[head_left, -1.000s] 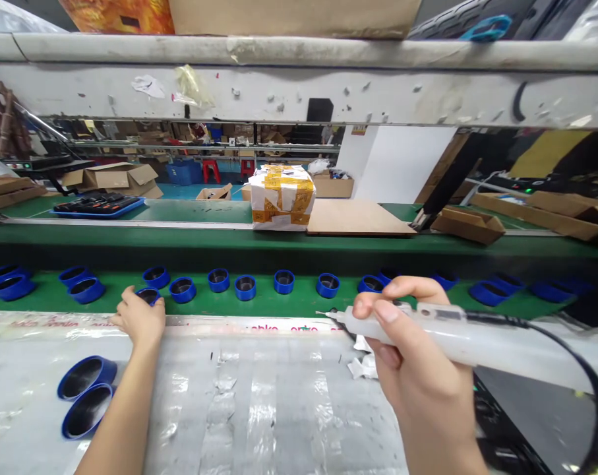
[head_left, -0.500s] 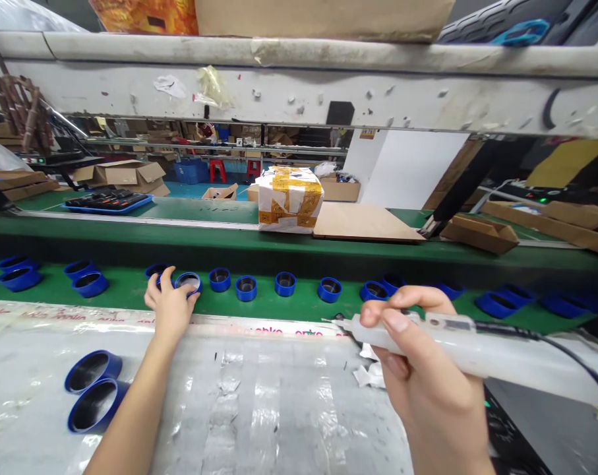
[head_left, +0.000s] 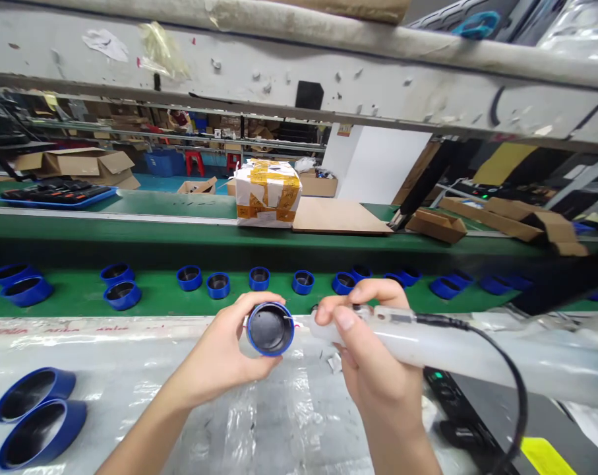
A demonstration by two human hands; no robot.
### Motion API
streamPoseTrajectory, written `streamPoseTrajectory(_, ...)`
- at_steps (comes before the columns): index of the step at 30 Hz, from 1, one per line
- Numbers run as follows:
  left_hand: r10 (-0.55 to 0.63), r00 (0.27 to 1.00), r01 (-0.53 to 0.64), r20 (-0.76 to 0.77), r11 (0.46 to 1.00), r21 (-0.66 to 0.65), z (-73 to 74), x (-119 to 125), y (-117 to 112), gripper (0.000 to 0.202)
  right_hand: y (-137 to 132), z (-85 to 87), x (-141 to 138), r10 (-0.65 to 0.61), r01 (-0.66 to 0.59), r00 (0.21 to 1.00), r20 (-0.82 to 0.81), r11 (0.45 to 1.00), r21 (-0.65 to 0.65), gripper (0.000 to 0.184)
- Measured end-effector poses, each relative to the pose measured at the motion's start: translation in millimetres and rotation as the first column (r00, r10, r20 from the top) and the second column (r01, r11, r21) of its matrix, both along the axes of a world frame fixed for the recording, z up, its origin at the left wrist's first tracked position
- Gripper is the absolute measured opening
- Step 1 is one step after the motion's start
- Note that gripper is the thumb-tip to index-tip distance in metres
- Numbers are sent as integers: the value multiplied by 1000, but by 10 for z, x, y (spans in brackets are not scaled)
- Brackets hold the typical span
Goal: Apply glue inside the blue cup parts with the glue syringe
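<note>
**Cap lifted off the belt, tool tip at its rim**

The left hand has come back from the green conveyor belt with a round blue plastic cap, fingers clamped around its rim, open side toward us, above the plastic-covered tabletop. Just right of the cap, the right hand grips a translucent white pen-shaped tool, its long axis lying level, its needle tip pointing left at the cap's edge.

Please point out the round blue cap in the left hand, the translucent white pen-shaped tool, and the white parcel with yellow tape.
Round blue cap [head_left: 270, 328]: head view, on its dark inner face.
Translucent white pen-shaped tool [head_left: 430, 344]: head view, on its barrel.
White parcel with yellow tape [head_left: 268, 193]: head view, on its front side.
</note>
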State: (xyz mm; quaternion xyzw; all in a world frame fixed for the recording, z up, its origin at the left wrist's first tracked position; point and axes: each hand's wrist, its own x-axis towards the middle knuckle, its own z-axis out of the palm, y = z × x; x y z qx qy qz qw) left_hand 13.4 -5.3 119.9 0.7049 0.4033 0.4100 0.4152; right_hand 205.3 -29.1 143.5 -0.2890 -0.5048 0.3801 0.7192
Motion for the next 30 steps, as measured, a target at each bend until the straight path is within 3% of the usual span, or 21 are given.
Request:
streamPoseTrajectory(4,-117,993,116,-18,993,-23,59,30,-83,57,-13,-5,-18,60,-60,998,-1,996,68,15)
streamPoseTrajectory(10,-192,981,192,-16,981,-9,78,52,-133,58,-22,6,-38,137,-136,991,-3,988,72,23)
streamPoseTrajectory(15,-204,978,206,-33,977,46,100,48,-137,58,-32,-8,-48,143,-144,990,19,986,81,29)
streamPoseTrajectory(30,-181,976,186,-125,982,28,111,-38,-124,69,-45,22,6,41,-61,987,153,990,131,30)
